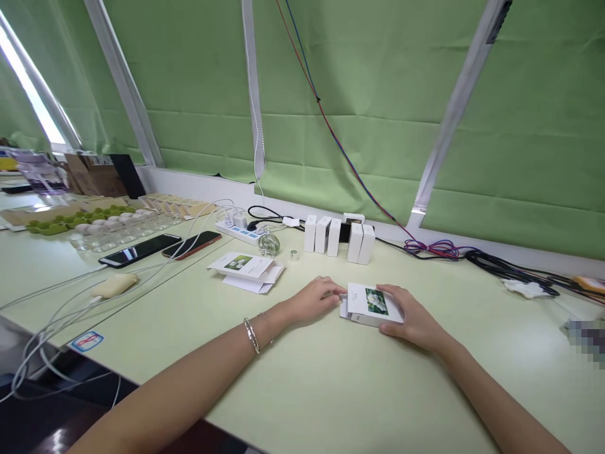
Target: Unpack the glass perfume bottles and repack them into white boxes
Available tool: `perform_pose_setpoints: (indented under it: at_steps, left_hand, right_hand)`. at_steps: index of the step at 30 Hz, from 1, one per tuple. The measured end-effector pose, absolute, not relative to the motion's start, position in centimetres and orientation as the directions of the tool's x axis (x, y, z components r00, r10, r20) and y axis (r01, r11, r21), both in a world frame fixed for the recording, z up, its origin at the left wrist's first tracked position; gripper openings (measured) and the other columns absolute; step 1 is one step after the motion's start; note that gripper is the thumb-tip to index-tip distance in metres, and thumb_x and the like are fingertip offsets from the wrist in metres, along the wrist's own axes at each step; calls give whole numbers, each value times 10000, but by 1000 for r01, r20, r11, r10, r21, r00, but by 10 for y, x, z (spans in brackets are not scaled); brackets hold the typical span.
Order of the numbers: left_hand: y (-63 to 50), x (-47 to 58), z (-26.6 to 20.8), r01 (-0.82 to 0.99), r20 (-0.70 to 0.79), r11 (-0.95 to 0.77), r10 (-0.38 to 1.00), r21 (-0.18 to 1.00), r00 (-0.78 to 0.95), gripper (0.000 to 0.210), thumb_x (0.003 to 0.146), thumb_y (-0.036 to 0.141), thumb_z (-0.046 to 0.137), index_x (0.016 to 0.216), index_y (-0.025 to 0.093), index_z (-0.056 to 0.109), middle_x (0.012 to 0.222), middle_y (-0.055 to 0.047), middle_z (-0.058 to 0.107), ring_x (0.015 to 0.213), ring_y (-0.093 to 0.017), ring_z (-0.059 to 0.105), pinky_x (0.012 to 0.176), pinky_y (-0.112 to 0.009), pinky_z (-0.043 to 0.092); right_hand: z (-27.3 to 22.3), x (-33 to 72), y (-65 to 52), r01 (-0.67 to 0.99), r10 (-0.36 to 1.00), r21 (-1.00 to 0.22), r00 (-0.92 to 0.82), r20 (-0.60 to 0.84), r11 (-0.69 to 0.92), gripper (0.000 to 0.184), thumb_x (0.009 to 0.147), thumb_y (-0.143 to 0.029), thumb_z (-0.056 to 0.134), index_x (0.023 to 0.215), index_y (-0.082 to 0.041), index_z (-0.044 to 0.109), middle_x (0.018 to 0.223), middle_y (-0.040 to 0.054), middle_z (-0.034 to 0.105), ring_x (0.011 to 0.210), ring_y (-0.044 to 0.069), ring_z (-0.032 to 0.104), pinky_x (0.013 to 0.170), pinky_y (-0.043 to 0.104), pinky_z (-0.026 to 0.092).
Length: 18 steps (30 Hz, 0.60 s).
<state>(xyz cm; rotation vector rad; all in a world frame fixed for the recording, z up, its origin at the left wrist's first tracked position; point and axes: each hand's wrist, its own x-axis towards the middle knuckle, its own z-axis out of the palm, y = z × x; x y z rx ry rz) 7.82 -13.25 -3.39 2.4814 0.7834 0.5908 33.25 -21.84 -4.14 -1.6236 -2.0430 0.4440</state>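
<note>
"Two bare forearms (191,381) lie closest of all; shiny silver bracelets (251,336) circle the left wrist; both arms lead to a slim white cardboard box printed with a white flower among green leaves (366,299)."

"Where exactly is that box, and what has hold of it?"

"It is at the pale yellow-green tabletop (293,391), between the two hands; the right hand (409,315) grasps its right end, thumb along the near side, fingers over the far edge; the left hand (317,301) has its fingertips up against the flap at the box's left end."

"Is the left one pinching that flap?"

"I cannot tell; the fingers are bent and close in, but too small to show whether they grip."

"What stands beyond the box?"

"Five small plain white upright cartons (333,238) in a row; two stand to the right of the other three, across a gap."

"And to the box's left?"

"An opened white cardboard carton with a similar flower picture (248,268), its flaps spread; farther back, still left of the box, a small shiny silver cylinder (293,255) and a rounded clear glass bottle (269,244); two flat dark phones (142,251) lie well apart from the box, far to its left."

"To its right?"

"Coiled black cables (501,268), beyond the box and well apart from it."
</note>
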Motion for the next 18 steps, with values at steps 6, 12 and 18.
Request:
perform_pose_setpoints:
  at_steps: [6,12,18]
  left_hand:
    - [-123,78,-41,353,237,-641,650,682,722,182,785,168,471,838,162,645,822,-33,529,808,-176,524,721,-269,436]
    - [-122,73,-34,287,168,-586,600,758,782,177,796,180,473,743,147,639,812,-28,492,854,-167,506,773,-246,438]
    - [-131,70,-29,319,98,-538,609,780,787,282,629,110,612,908,150,621,940,-31,493,857,-176,541,744,-250,469]
  right_hand:
    - [-48,298,-222,715,950,-632,-159,270,299,729,670,-442,644,1302,-219,358,1342,113,407,1223,301,380,988,474,347]
    - [-46,291,-224,705,937,-619,-226,268,347,751,664,-453,661,1305,-218,348,1358,110,389,1248,298,338,1018,465,311]
    - [-46,291,-225,722,960,-635,-168,225,275,770,665,-450,656,1314,-190,333,1350,125,391,1227,287,363,1004,451,330]
